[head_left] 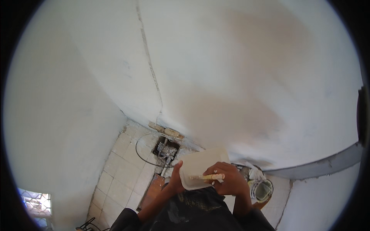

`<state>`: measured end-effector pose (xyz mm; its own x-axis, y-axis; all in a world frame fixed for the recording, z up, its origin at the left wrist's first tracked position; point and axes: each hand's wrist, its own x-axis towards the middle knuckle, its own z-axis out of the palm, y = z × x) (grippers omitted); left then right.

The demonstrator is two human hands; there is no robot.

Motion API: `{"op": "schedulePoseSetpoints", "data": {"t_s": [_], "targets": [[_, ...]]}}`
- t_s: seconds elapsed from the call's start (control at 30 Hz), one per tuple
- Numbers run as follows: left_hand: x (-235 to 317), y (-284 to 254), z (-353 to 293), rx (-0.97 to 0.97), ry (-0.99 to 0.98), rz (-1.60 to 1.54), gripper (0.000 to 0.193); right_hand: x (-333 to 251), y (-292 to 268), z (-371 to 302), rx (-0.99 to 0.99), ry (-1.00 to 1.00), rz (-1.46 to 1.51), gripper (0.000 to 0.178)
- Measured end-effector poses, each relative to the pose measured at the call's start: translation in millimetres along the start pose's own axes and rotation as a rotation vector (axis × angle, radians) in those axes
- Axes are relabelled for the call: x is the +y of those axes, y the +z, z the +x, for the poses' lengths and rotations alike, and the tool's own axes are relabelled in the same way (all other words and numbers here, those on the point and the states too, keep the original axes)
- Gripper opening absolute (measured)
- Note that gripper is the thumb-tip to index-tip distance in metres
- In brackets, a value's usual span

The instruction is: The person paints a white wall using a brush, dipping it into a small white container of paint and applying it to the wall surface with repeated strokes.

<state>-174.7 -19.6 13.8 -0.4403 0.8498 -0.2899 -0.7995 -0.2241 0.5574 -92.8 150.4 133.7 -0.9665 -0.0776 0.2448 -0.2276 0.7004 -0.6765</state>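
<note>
In front of my body is a shallow cream plastic tray (194,164) with rounded corners. My left hand (177,179) grips its left side, thumb up along the rim. Over the tray's right part, my right hand (228,178) is closed round a hand tool with a pale, stained, stick-like handle (213,177). The handle points right, out past the fingers. I cannot make out the working end of the tool, so its exact kind is unclear. White smears mark the right fingers.
A whitish wall (216,69) with a vertical chased groove (147,54) rises ahead. Below it, a broken hole (166,150) with rubble opens in the tiled floor (122,169), beside a looped black cable (137,154). A smeared bucket (264,191) stands right; a reddish-brown board (152,191) lies left.
</note>
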Motion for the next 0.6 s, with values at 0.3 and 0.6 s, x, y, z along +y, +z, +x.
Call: {"op": "schedulePoseSetpoints", "data": {"t_s": [0.3, 0.6], "targets": [[1, -16, -6, 0.064, -0.045, -0.324, 0.064, 0, 5, 28, 0.039, -0.094, -0.102, 0.031], [13, -37, -17, 0.131, 0.072, -0.288, 0.063, -7, 33, 38, -0.018, -0.125, -0.108, 0.032]]}}
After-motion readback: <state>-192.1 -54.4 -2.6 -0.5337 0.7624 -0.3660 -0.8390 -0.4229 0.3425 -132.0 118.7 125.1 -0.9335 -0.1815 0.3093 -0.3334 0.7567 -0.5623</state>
